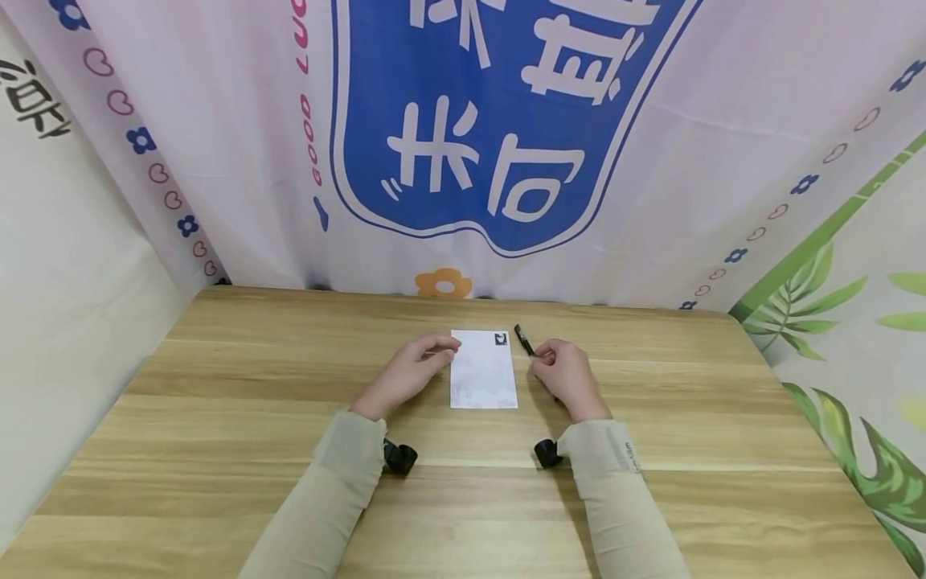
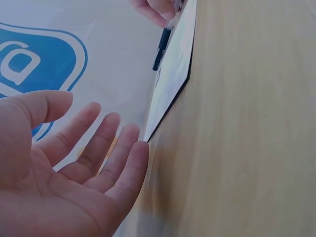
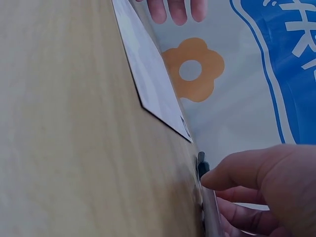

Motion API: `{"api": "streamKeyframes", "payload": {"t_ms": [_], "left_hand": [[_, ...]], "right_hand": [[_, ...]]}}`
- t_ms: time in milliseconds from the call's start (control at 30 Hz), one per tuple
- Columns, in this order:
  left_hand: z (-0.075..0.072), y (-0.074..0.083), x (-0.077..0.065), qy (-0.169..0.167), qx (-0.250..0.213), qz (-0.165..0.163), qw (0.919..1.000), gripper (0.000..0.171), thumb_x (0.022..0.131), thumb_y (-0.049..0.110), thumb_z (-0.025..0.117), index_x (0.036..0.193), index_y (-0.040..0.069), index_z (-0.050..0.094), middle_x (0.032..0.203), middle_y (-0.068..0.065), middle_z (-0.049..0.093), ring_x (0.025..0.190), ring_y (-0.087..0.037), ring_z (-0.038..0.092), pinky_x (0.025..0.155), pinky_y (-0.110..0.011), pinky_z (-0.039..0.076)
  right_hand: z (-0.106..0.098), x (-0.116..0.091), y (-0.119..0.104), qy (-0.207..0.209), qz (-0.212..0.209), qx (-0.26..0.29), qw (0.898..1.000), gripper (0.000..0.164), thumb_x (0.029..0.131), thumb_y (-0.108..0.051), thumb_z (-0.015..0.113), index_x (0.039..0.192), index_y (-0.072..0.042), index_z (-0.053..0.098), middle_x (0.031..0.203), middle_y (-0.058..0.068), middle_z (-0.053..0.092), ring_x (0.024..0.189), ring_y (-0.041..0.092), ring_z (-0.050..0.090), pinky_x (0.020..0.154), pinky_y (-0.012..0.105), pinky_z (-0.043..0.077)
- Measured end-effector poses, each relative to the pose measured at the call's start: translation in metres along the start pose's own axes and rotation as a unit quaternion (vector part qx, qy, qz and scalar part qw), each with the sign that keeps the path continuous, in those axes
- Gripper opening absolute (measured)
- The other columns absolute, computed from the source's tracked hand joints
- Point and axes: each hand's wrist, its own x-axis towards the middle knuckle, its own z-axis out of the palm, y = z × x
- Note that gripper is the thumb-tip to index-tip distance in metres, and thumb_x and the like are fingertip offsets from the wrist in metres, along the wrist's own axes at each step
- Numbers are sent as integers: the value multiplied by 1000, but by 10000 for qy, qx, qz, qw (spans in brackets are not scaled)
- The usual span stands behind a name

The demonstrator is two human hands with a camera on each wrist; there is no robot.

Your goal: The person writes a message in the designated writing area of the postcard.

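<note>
A white card (image 1: pixel 481 378) lies flat on the table, with a small dark stamp-like picture in its upper right corner. Beside its left edge is my left hand (image 1: pixel 414 370), fingers loosely extended and holding nothing. In the left wrist view the little finger appears at the card's corner; whether it touches cannot be told. To the card's right, a pen (image 1: pixel 524 339) with a black end and a paler barrel (image 3: pixel 211 215) lies aslant. My right hand (image 1: pixel 567 376) pinches the pen by its near part, thumb against it; the hand hides some of the barrel.
The wood-grain table (image 1: pixel 253 450) ends at a printed curtain (image 1: pixel 239 145) with a blue sign at the back. Fabric with green leaves (image 1: pixel 854 450) hangs on the right. A black wrist camera (image 1: pixel 399 458) sits at the left cuff, another (image 1: pixel 547 453) at the right.
</note>
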Motion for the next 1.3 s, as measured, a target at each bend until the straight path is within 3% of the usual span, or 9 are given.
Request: {"api": "streamKeyframes", "payload": {"t_ms": [367, 767, 1100, 1300], "left_hand": [[6, -4, 2, -100, -818, -322, 9961, 35, 107, 15, 53, 137, -1, 56, 139, -18, 57, 121, -30, 60, 101, -42, 51], [7, -7, 4, -93, -1489, -560, 9872, 38, 107, 14, 50, 140, -4, 52, 142, -23, 54, 127, -32, 57, 106, -40, 48], [6, -6, 4, -137, -1737, -614, 9828, 38, 108, 12, 49, 141, -6, 50, 142, -23, 54, 130, -33, 55, 108, -41, 46], [10, -4, 4, -68, -1881, -632, 9801, 37, 106, 8, 49, 139, -8, 51, 140, -24, 56, 128, -32, 57, 107, -40, 47]], "right_hand": [[-2, 1, -2, -90, -35, -15, 10000, 16, 95, -12, 69, 105, 0, 73, 87, 9, 67, 75, 19, 58, 68, 31, 49], [-9, 3, 0, -160, -136, 304, 9993, 18, 95, -15, 67, 103, -2, 76, 95, 10, 72, 85, 21, 63, 78, 35, 51], [-10, 2, -5, -514, -306, 920, 9940, 20, 97, -16, 66, 107, -2, 76, 88, 12, 71, 75, 21, 62, 68, 30, 50], [-8, 0, -6, -976, -138, 1531, 9833, 22, 95, -14, 64, 110, -2, 75, 86, 14, 68, 72, 20, 59, 59, 26, 48]]}}
